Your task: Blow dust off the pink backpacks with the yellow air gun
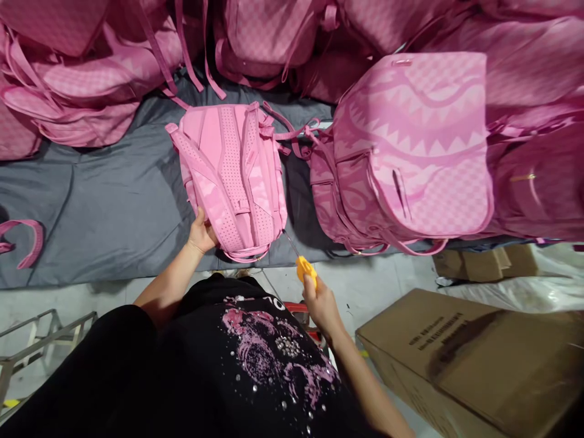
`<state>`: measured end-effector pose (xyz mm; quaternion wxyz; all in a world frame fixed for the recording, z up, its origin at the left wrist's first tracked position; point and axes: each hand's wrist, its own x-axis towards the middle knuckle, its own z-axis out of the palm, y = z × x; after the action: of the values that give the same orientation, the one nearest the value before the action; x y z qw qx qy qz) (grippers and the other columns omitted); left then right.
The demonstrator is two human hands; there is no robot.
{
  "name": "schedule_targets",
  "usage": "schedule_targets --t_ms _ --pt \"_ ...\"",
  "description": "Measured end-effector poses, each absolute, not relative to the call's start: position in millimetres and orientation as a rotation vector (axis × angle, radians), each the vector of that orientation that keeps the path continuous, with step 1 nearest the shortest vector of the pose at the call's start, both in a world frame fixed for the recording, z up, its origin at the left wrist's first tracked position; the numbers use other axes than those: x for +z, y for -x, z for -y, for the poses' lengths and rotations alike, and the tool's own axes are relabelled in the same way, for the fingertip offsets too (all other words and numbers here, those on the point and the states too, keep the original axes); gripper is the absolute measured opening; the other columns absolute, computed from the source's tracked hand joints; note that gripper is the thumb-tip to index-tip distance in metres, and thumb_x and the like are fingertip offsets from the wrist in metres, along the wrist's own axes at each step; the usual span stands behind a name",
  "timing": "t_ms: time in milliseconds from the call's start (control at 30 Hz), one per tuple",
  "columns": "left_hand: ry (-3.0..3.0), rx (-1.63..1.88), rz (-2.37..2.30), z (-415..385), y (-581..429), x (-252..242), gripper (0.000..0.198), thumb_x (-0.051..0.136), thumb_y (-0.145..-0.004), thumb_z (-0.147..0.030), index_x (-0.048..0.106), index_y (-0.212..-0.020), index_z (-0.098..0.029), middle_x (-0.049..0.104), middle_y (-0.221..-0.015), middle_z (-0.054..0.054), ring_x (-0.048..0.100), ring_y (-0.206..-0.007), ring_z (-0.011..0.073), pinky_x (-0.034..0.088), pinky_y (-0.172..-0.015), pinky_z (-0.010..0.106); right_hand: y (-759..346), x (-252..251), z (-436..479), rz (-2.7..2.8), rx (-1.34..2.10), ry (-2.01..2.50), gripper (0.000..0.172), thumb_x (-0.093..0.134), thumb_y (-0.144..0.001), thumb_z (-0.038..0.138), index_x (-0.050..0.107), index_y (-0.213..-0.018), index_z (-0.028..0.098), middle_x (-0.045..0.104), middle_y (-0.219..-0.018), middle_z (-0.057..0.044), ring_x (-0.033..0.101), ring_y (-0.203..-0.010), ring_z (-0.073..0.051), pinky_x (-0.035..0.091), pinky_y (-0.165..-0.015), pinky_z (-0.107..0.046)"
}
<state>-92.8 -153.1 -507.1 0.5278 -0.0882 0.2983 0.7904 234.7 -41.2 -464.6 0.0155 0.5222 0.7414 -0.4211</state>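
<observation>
A small pink backpack [235,173] lies on the grey cloth with its padded shoulder straps and perforated back panel facing up. My left hand [201,234] grips its lower left side, the fingers partly hidden behind a strap. In my right hand [322,304] are scissors with a yellow handle [305,269], closed round by my fingers. Their thin metal blade points up and left, its tip close to the backpack's lower right corner; whether it touches, I cannot tell. A larger pink backpack [424,140] with a toothed pattern lies to the right.
More pink backpacks [269,36] are piled along the back of the grey cloth [114,201]. A loose pink strap [34,240] lies at the far left. Cardboard box [456,340] stands on the floor at right front, and a metal frame [45,340] at left front.
</observation>
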Motion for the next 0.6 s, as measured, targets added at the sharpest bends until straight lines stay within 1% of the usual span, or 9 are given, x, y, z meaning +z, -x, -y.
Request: schedule_targets --t_ms 67,133,233,333,400,467,500,533,600 --pt "0.218 1.881 -0.713 150 93 -508 0.053 0.054 -0.089 -0.059 0.065 -0.117 -0.015 0.074 -0.106 0.011 0.06 -0.123 0.0301 0.036 -0.115 0.05 -249 -461 56 -2.278 -1.343 -1.567 0.063 0.029 -0.095 0.059 0.057 -0.135 0.018 0.073 -0.087 -0.008 0.069 -0.08 -0.025 0.049 -0.069 -0.032" --pt "0.235 1.859 -0.727 146 94 -507 0.051 0.054 -0.088 -0.058 0.065 -0.114 -0.016 0.075 -0.102 0.01 0.061 -0.121 0.0304 0.038 -0.114 0.05 -248 -460 67 -2.252 -1.291 -1.441 0.058 0.029 -0.097 0.056 0.061 -0.129 0.018 0.074 -0.091 -0.009 0.069 -0.087 -0.025 0.048 -0.072 -0.031" --pt "0.268 1.803 -0.812 144 93 -496 0.047 0.055 -0.087 -0.058 0.065 -0.109 -0.018 0.074 -0.101 0.009 0.062 -0.118 0.0302 0.042 -0.11 0.05 -228 -459 71 -2.194 -1.057 -1.277 0.052 0.028 -0.099 0.051 0.064 -0.116 0.017 0.073 -0.087 -0.011 0.069 -0.086 -0.026 0.044 -0.068 -0.029" --pt "0.265 1.652 -1.145 159 83 -478 0.046 0.062 -0.083 -0.054 0.063 -0.11 -0.017 0.071 -0.11 0.013 0.058 -0.123 0.0332 0.041 -0.109 0.054 -210 -456 67 -2.151 -0.89 -1.249 0.049 0.028 -0.101 0.049 0.062 -0.118 0.019 0.073 -0.092 -0.012 0.069 -0.088 -0.026 0.042 -0.067 -0.029" --pt "0.121 1.655 -1.554 174 67 -469 0.05 0.068 -0.08 -0.047 0.059 -0.12 -0.019 0.064 -0.126 0.015 0.046 -0.135 0.036 0.032 -0.114 0.058 -208 -455 65 -2.144 -0.903 -1.232 0.048 0.028 -0.101 0.048 0.061 -0.121 0.019 0.074 -0.095 -0.013 0.069 -0.09 -0.025 0.042 -0.069 -0.029" --pt "-0.292 1.71 -1.913 181 44 -468 0.058 0.07 -0.079 -0.039 0.053 -0.132 -0.024 0.051 -0.144 0.013 0.027 -0.146 0.036 0.016 -0.121 0.059 -212 -460 65 -2.155 -0.986 -1.187 0.049 0.028 -0.101 0.048 0.062 -0.121 0.018 0.074 -0.098 -0.014 0.069 -0.093 -0.026 0.043 -0.073 -0.03" --pt "-0.597 1.684 -1.996 179 32 -471 0.06 0.068 -0.08 -0.036 0.051 -0.137 -0.026 0.043 -0.151 0.011 0.019 -0.15 0.0353 0.008 -0.123 0.057 -214 -465 65 -2.161 -1.033 -1.179 0.051 0.027 -0.101 0.048 0.062 -0.122 0.017 0.074 -0.098 -0.014 0.069 -0.094 -0.026 0.044 -0.074 -0.031" --pt "-0.92 1.573 -1.997 173 22 -477 0.059 0.065 -0.081 -0.033 0.052 -0.138 -0.027 0.038 -0.156 0.01 0.014 -0.151 0.0356 0.003 -0.123 0.056 -217 -471 65 -2.169 -1.079 -1.186 0.053 0.026 -0.1 0.05 0.062 -0.121 0.017 0.074 -0.097 -0.014 0.069 -0.093 -0.026 0.045 -0.075 -0.032" --pt "-1.412 1.246 -1.915 150 9 -492 0.062 0.061 -0.079 -0.025 0.053 -0.141 -0.028 0.03 -0.161 0.009 0.011 -0.151 0.038 -0.004 -0.123 0.054 -221 -487 62 -2.187 -1.188 -1.225 0.058 0.025 -0.097 0.056 0.065 -0.115 0.017 0.074 -0.092 -0.013 0.07 -0.091 -0.027 0.046 -0.076 -0.033"
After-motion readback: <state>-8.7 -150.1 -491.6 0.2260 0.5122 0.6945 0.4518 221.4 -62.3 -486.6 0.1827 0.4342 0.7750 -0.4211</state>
